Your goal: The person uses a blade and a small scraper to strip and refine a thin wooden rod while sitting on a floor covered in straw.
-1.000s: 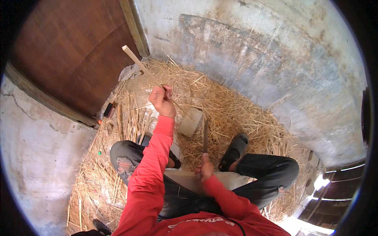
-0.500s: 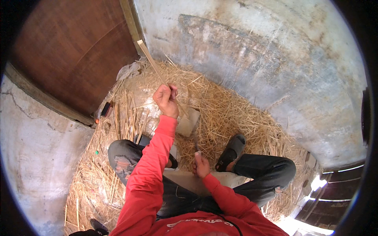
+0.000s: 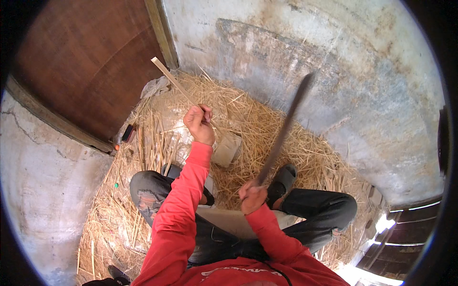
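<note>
At centre frame the left hand grips a thin pale bamboo strip slanting to the upper left; the right hand clenches a long dark blade, raised, cut apparently not yet made.

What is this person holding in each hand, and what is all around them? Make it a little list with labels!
left hand: raised, gripping a thin pale wooden strip that slants up to the left
right hand: gripping a long dark blade, blurred, pointing up
sleeves: red
legs: dark trousers, knees spread, dark sandal on one foot
ground: straw with loose pale sticks
block: pale, lying in the straw between the feet
surroundings: brown wooden door, stained plaster wall
</note>
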The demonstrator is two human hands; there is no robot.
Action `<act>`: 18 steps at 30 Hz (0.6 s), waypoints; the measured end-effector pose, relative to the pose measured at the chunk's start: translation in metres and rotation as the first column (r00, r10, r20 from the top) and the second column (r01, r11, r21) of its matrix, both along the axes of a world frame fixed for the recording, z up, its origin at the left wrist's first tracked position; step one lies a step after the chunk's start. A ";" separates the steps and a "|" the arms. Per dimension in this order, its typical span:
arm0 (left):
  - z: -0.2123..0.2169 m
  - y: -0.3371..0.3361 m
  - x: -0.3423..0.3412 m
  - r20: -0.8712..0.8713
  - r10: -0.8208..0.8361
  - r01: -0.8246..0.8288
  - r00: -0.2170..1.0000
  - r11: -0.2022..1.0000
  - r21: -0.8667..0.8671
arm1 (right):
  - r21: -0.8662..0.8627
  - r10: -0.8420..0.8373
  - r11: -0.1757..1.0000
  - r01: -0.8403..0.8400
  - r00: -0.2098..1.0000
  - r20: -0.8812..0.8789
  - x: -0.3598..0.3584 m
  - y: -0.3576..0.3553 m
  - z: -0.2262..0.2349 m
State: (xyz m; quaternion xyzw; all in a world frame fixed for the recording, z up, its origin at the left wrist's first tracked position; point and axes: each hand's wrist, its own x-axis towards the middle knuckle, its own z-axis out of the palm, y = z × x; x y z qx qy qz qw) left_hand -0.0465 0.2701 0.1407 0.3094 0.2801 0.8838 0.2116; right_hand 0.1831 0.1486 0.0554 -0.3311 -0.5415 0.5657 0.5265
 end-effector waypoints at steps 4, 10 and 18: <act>0.002 -0.003 -0.001 0.061 0.032 -0.031 0.998 0.999 -0.015 | -0.554 0.233 0.829 0.074 0.855 0.463 0.017 -0.032 -0.108; 0.015 -0.010 -0.006 0.045 0.098 -0.099 0.994 0.995 0.027 | -0.678 -0.042 0.723 0.134 0.988 0.150 0.022 0.017 -0.015; 0.007 -0.002 0.011 -0.092 0.078 -0.076 0.993 0.997 0.026 | -0.199 0.074 0.974 -0.111 0.980 -0.185 0.004 0.003 0.006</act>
